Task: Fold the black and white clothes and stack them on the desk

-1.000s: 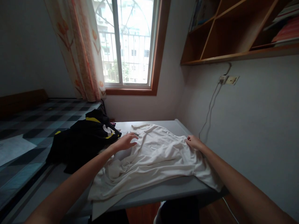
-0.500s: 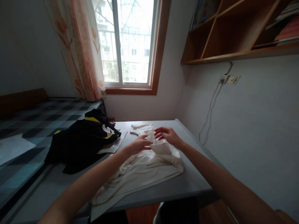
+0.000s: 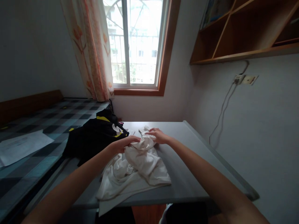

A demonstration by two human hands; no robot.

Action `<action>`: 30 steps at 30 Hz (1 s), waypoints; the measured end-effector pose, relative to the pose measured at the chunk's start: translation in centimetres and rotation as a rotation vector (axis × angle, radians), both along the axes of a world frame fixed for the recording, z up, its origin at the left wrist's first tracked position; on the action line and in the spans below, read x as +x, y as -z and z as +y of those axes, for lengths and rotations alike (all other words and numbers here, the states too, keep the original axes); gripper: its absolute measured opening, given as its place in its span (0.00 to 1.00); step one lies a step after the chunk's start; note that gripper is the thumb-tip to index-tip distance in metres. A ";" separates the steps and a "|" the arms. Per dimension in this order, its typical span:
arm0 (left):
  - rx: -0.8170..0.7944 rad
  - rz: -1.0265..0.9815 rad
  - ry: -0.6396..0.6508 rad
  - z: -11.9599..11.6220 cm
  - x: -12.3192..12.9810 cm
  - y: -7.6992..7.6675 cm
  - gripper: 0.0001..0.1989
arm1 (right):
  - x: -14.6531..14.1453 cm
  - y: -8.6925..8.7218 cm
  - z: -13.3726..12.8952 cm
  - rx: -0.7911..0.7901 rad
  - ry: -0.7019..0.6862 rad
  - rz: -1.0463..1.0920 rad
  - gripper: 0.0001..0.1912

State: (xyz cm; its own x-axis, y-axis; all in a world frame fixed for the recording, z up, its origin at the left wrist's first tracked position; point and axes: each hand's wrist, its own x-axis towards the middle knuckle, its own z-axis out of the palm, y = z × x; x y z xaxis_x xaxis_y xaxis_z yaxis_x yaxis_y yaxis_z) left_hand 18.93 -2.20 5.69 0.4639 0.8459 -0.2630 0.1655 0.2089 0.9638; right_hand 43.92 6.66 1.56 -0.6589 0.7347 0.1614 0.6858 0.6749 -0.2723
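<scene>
A crumpled white garment [image 3: 147, 161] lies on the grey table, and one corner hangs over the front edge. My left hand [image 3: 126, 143] grips the garment's upper left part, fingers over the cloth and thumb beneath. At its upper right, my right hand [image 3: 158, 135] holds the cloth near the far end, with fingers bent over it. Between the two hands the fabric is bunched up. A black garment with yellow and white patches [image 3: 93, 137] lies in a heap just left of my left hand.
The grey table [image 3: 184, 155] reaches toward the wall under the window. On the left is a bed with a checked cover [image 3: 77, 112] and a paper sheet [image 3: 23, 147]. A wooden shelf [image 3: 233, 56] hangs at the upper right, above a socket with a cable [image 3: 238, 79].
The view has turned slightly left. My hands have moved apart, and the white cloth between them has been pulled left and bunched into a narrower heap.
</scene>
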 end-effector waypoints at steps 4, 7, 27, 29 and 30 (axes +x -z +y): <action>0.046 -0.016 0.163 -0.5 -2.7 -1.2 0.28 | -1.3 -0.3 0.8 -0.139 -0.068 0.081 0.12; 0.275 0.179 0.070 0.3 -4.9 -1.6 0.24 | -0.2 -1.8 1.1 -0.125 0.030 0.405 0.15; 0.272 -0.116 -0.372 3.4 -3.6 -4.5 0.13 | 13.4 -9.4 -8.1 -0.761 0.360 0.343 0.25; 0.285 -0.090 -0.310 2.9 -2.9 -5.4 0.12 | 13.2 -9.1 -8.1 -0.651 0.364 0.631 0.27; 0.308 -0.005 -0.246 2.6 -2.7 -5.6 0.13 | 13.1 -9.1 -8.1 -0.601 0.370 0.746 0.28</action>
